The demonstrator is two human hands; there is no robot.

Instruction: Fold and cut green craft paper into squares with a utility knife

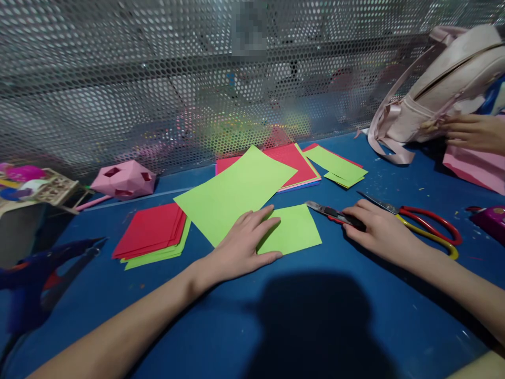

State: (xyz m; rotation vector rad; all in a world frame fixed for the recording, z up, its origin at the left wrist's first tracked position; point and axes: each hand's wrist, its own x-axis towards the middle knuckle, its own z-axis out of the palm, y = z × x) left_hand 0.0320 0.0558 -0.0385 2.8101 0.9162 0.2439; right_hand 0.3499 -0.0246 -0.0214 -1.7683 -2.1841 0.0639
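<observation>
"The fingers (269,226) of the left hand (236,245) lie a little apart, clamped on nothing, across a small lime-green paper rectangle (295,231) flat on the blue tabletop (197,326). And the right?"

"The right hand (382,231) has its fingers wrapped on a black-and-red utility knife (335,215). Its tip is at the rectangle's far right corner; touching or not, I can't tell."

"Which step would you call that?"

"Steadying the paper, cutter at the ready, I'd judge. A cut would call for firm pressure and left fingers clear of the blade's line."

"Beyond the hands?"

"Red-and-yellow-handled scissors (399,212) on the right, a stack of red paper squares (148,229) on the left, a larger lime-green sheet (236,189) between."

"Any containers?"

"A pale lattice-sided holder (63,185) on the left, with bright plastic-looking pieces (26,173) in or on it, too blurred to say. Farther back on the right, a pale pink backpack (453,84); its contents are hidden."
</observation>
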